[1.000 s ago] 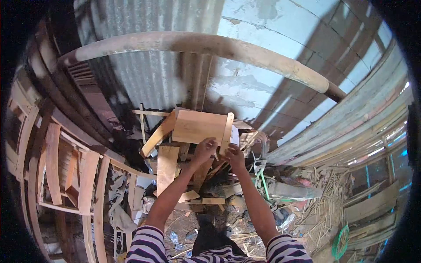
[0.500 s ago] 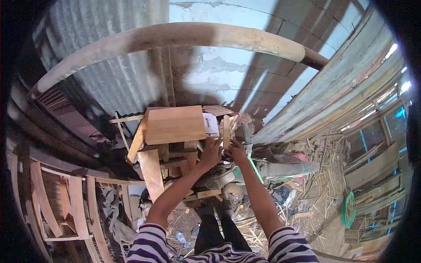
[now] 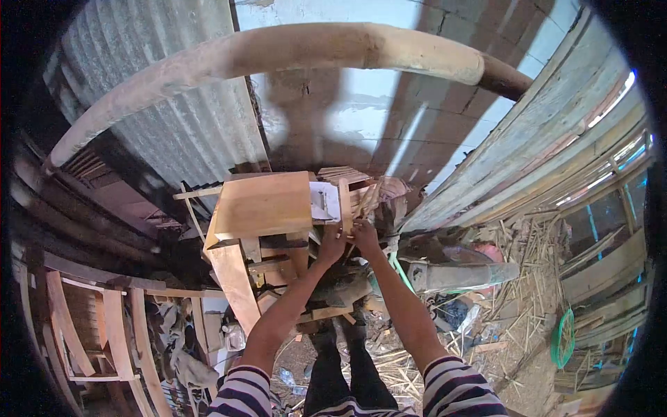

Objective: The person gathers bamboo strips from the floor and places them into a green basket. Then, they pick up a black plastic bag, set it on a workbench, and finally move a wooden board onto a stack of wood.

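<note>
While I stood over the pile of offcuts, my left hand and my right hand met side by side at the foot of a thin upright wooden slat. Both were curled shut around its lower end, fingers pinching it so that it stayed vertical rather than tipping against the stack. The slat rose just beside the right edge of a broad wooden board, which lay tilted on top of the heap, and a white sheet of paper sat between the board and the slat, touching both as far as I could tell. I held low on the slat, I think, because that end was the only part free of the clutter. Below the board a long plank leaned down toward the littered ground. Behind everything stood a corrugated metal sheet, with a thick curved pole arching across it. A grey pipe lay off to my right among straw and sticks.
</note>
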Action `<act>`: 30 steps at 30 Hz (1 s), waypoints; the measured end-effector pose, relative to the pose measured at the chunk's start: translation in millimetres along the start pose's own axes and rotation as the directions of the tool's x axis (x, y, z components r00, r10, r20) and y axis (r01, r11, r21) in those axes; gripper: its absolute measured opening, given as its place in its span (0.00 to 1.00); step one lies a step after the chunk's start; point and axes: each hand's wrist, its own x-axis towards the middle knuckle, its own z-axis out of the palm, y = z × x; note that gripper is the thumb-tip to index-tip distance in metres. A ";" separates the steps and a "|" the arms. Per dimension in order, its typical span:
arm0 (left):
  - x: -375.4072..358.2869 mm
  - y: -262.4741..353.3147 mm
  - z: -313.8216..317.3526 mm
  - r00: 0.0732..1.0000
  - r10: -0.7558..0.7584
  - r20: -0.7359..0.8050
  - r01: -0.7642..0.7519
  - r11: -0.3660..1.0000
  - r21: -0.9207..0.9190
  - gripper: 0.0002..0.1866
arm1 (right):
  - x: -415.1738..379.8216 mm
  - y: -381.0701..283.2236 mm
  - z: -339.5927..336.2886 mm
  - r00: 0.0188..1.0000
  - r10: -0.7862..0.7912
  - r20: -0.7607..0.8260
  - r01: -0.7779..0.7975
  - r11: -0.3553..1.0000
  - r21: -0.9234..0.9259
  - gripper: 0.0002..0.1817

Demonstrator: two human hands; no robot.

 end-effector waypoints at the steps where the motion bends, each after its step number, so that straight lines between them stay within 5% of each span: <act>1: -0.8 6.0 -5.2 1.000 -0.011 -0.007 0.011 1.000 0.011 0.16 | 9.0 4.4 2.7 0.999 -0.048 -0.002 0.048 0.999 -0.002 0.22; 3: -7.2 47.3 -17.8 0.990 0.142 -0.005 -0.123 0.873 0.471 0.20 | 35.4 23.2 -4.7 0.986 -0.161 0.040 0.162 0.987 -0.019 0.22; 4: -13.8 68.6 -20.5 0.991 0.136 -0.006 -0.117 0.871 0.477 0.20 | 41.6 22.3 -3.7 0.987 -0.155 0.041 0.156 0.988 -0.013 0.22; 6: -23.2 96.7 -22.8 0.973 0.220 0.069 -0.197 0.634 0.747 0.24 | 49.2 16.2 0.6 0.994 -0.040 -0.103 0.014 0.972 -0.235 0.22; 7: -22.6 100.9 -23.3 0.974 0.216 0.068 -0.193 0.632 0.751 0.24 | 50.0 13.4 1.2 0.994 -0.035 -0.100 0.011 0.973 -0.231 0.22; 9: -18.9 98.6 -25.0 0.875 0.384 0.295 -0.410 0.264 0.873 0.25 | 54.6 13.2 -1.4 0.994 0.019 -0.111 -0.046 0.968 -0.247 0.23; 10: -16.2 97.5 -26.4 0.876 0.381 0.296 -0.409 0.261 0.875 0.25 | 56.4 14.8 -0.9 0.994 0.021 -0.109 -0.047 0.969 -0.243 0.23; 12: -9.6 87.2 -26.2 0.865 0.330 0.377 -0.414 0.047 0.909 0.24 | 65.6 27.4 -9.4 0.997 0.071 -0.027 -0.072 0.996 -0.056 0.21; 15: 3.1 73.6 -25.8 0.921 0.212 0.328 -0.354 0.101 0.930 0.24 | 73.6 40.2 -10.6 0.999 0.043 0.017 -0.040 0.985 -0.165 0.21; 22: 5.8 71.2 -31.5 0.902 0.190 0.387 -0.397 0.015 0.918 0.23 | 70.2 42.7 -6.7 0.998 0.012 0.054 0.002 0.969 -0.248 0.23; 24: 5.8 80.7 -29.7 0.929 0.128 0.346 -0.355 0.048 0.934 0.23 | 86.8 65.4 -21.5 0.978 -0.109 0.176 0.187 0.830 -0.526 0.25; 27: 10.6 81.5 -30.2 0.943 0.079 0.323 -0.329 0.087 0.940 0.25 | 93.8 74.1 -30.7 0.943 -0.214 0.254 0.326 0.739 -0.590 0.27; 30: 13.8 83.6 -31.1 0.937 0.049 0.345 -0.348 0.134 0.928 0.21 | 73.7 58.7 -28.2 0.973 -0.103 0.208 0.192 0.862 -0.469 0.27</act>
